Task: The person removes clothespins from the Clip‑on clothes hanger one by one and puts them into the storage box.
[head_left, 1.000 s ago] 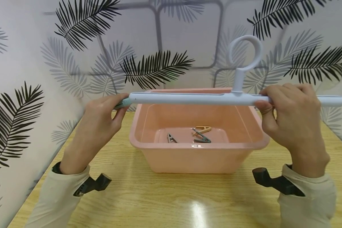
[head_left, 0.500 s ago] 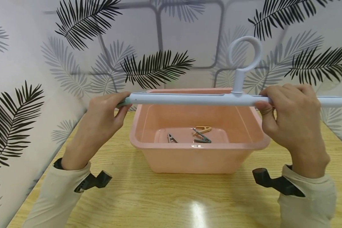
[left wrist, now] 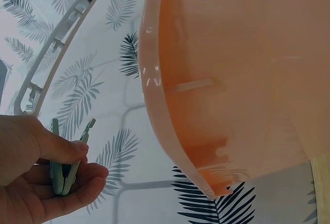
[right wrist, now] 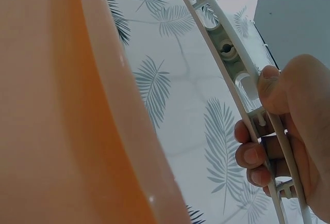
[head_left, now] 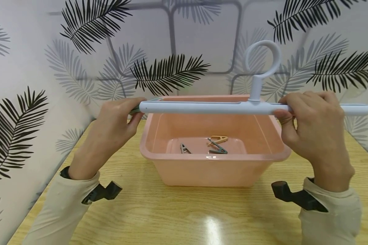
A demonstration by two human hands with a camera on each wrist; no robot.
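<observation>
My right hand (head_left: 316,126) grips a pale blue plastic clothes hanger (head_left: 196,107), held level above the basin with its round hook upward. In the right wrist view, the thumb and fingers wrap around the hanger's frame (right wrist: 234,59). At the hanger's left end, my left hand (head_left: 115,119) pinches a green clothespin (head_left: 135,109), partly hidden by the fingers in the head view. The left wrist view shows that clothespin (left wrist: 67,180) between thumb and fingers, its two prongs spread and pointing toward the hanger's end (left wrist: 28,100).
Below the hanger, a pink basin (head_left: 214,170) stands on the wooden table (head_left: 165,214). On its floor lie a yellow clothespin (head_left: 219,139), a dark green clothespin (head_left: 218,150) and a grey clothespin (head_left: 184,149). A leaf-patterned covering (head_left: 199,44) rises behind.
My left hand has shifted slightly right with the green clothespin, which now overlaps the hanger's left end more closely. The hanger has dipped a little; my right hand keeps its grip.
</observation>
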